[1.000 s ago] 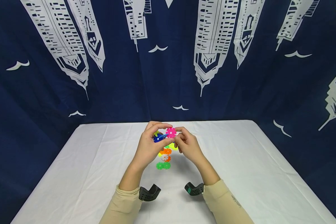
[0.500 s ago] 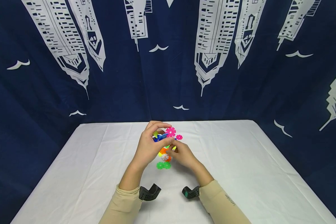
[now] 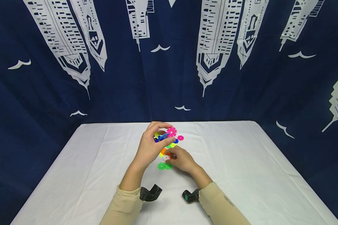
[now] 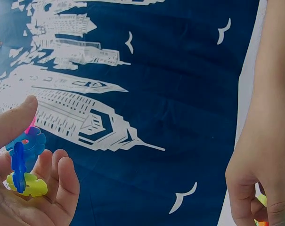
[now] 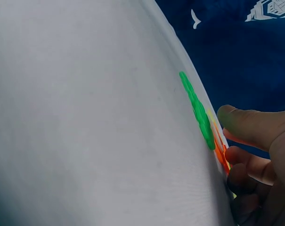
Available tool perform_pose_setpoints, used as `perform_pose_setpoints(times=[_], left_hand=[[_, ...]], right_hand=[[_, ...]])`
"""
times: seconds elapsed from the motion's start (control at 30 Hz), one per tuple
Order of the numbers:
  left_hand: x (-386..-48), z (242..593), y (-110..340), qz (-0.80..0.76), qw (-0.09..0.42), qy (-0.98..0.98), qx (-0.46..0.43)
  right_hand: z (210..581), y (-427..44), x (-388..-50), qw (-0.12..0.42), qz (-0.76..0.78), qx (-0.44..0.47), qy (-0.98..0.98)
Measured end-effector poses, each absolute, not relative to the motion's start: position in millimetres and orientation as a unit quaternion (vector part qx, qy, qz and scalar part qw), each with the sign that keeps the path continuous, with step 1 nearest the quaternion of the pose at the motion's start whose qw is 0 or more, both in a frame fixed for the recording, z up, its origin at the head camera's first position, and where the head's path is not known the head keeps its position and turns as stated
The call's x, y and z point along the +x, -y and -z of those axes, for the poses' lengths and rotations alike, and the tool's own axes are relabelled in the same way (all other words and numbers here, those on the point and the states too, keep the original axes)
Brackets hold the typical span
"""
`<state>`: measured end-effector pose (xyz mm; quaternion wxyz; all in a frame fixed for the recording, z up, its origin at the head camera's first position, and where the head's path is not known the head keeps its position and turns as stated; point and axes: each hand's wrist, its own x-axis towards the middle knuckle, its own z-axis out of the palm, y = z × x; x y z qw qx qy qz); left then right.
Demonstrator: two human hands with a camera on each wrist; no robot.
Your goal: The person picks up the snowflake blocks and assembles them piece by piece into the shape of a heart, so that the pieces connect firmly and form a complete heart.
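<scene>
My left hand (image 3: 150, 146) is raised and pinches a pink notched disc (image 3: 171, 132) between thumb and fingers. Joined to it are blue discs (image 4: 27, 141) and a yellow one (image 4: 28, 185), seen in the left wrist view inside the curve of the palm. My right hand (image 3: 182, 159) is low over the loose discs, its fingers curled at a white disc (image 3: 166, 158) and an orange disc (image 3: 164, 151); whether it grips one cannot be told. Two green discs (image 3: 164, 166) lie just in front of its fingertips.
Past the right hand, a small pink disc (image 3: 180, 137), a dark blue disc (image 3: 176, 141) and a yellow disc (image 3: 173, 145) lie on the white-covered table (image 3: 242, 162). A navy curtain (image 3: 169, 78) with white city prints hangs behind the table's far edge.
My right hand has left the pink disc and moved down and toward me to the loose discs, uncovering the small pink and dark blue ones. The left hand has stayed nearly still.
</scene>
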<state>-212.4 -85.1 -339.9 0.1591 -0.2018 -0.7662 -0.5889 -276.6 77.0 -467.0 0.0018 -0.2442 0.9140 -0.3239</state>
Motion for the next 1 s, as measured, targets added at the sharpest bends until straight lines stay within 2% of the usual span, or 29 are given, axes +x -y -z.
perform_pose_setpoints(times=[0.6,0.77,1.0], left_hand=[[-212.8,341.3,85.2,0.591,0.149,0.768,-0.199],[-213.4,340.3,85.9,0.593,0.146,0.766,-0.198],[-213.3,339.9,84.7,0.595,0.135,0.769,-0.191]], right_hand=[[466.2,-75.3,-274.5,0.003,0.295,-0.235,-0.926],[465.1,-74.9,-275.9,0.0,0.288,-0.256,-0.923],[462.7,-77.4,-274.7,0.023,0.259,-0.26,-0.93]])
